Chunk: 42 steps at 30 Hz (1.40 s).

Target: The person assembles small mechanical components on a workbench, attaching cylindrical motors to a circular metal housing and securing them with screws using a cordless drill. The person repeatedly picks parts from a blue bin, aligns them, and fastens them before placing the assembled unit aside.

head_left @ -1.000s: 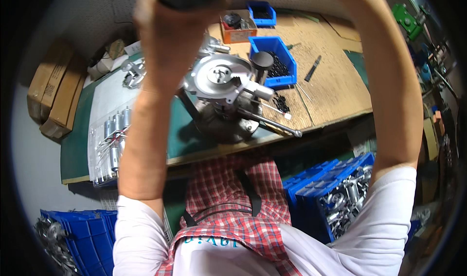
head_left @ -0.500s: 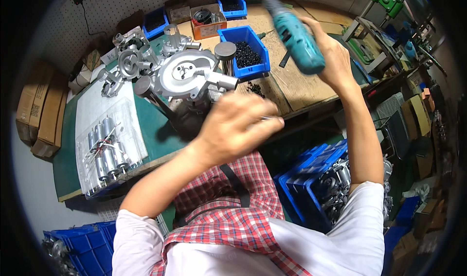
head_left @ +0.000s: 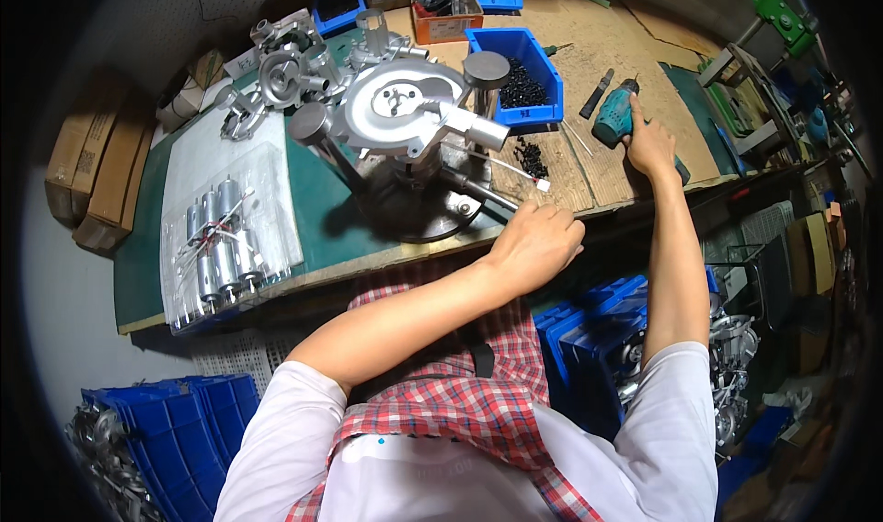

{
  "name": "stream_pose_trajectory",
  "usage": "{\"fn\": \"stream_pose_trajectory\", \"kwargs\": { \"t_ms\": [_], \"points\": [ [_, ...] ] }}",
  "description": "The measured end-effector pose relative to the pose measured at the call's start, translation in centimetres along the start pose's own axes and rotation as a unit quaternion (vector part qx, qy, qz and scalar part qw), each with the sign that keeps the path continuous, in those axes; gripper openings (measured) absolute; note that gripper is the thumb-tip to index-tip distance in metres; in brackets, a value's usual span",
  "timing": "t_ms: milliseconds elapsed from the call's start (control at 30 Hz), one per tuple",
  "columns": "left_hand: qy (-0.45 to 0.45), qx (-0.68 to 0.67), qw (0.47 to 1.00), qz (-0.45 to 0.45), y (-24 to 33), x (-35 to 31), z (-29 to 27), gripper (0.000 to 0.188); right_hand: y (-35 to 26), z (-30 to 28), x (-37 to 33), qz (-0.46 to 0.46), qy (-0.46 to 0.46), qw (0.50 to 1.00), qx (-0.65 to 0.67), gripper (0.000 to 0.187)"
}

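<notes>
My left hand (head_left: 538,244) is closed round the outer end of a metal lever (head_left: 478,189) that sticks out from a round-based clamping fixture (head_left: 418,217). On top of the fixture rests a silver cast-metal housing (head_left: 391,108), flanked by two dark-capped posts. A thin white wire with a white plug (head_left: 543,185) hangs out beside it. To the right, my right hand (head_left: 651,147) is closed on a teal power drill (head_left: 614,117), which lies on its side on the cardboard with its bit pointing away from me. The hand partly hides the drill's grip.
A blue bin (head_left: 529,108) of black screws stands behind the fixture, with loose screws (head_left: 531,157) in front. Several small motors (head_left: 216,237) lie on plastic at left. More castings (head_left: 280,76) sit at the back left, a green press (head_left: 782,16) far right. Blue crates (head_left: 184,430) stand below.
My right hand has brought the drill down from the air onto the bench. My left hand has moved right and down onto the lever. The whole view has shifted somewhat.
</notes>
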<state>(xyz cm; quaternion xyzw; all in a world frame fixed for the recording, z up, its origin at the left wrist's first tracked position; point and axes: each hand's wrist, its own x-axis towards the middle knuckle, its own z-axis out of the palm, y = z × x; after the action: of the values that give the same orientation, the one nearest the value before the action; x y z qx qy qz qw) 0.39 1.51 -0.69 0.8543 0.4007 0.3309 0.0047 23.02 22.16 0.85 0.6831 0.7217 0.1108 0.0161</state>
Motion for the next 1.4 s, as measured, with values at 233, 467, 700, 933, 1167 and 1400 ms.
{"fn": "stream_pose_trajectory", "kwargs": {
  "t_ms": [233,467,700,933,1167,1400],
  "points": [
    [-0.073,0.007,0.997,-0.021,1.1,-0.6,-1.2,0.032,0.0,-0.3,0.0,0.013,0.005,1.000,-0.013,0.083],
    [-0.113,0.003,0.992,0.057,1.0,-9.3,-7.5,0.039,0.4,-0.1,-0.1,-0.001,0.014,1.000,-0.004,0.085],
    [-0.133,0.108,0.980,-0.100,-3.5,-15.8,-16.1,0.030,0.0,-0.4,-0.6,0.010,0.086,0.996,-0.017,0.063],
    [0.170,0.069,0.944,-0.275,-5.6,-9.2,-13.3,0.029,-16.6,-14.1,-15.9,-0.136,-0.133,0.719,0.668,0.057],
    [-0.069,-0.385,0.769,-0.505,-6.3,-4.0,-14.8,0.032,-22.9,-16.0,-20.2,-0.128,-0.366,0.412,0.825,0.037],
    [0.050,-0.446,0.752,-0.483,-7.1,-4.9,-13.0,0.036,-24.5,-19.3,-22.3,-0.186,-0.259,0.477,0.819,0.034]
  ]
}}
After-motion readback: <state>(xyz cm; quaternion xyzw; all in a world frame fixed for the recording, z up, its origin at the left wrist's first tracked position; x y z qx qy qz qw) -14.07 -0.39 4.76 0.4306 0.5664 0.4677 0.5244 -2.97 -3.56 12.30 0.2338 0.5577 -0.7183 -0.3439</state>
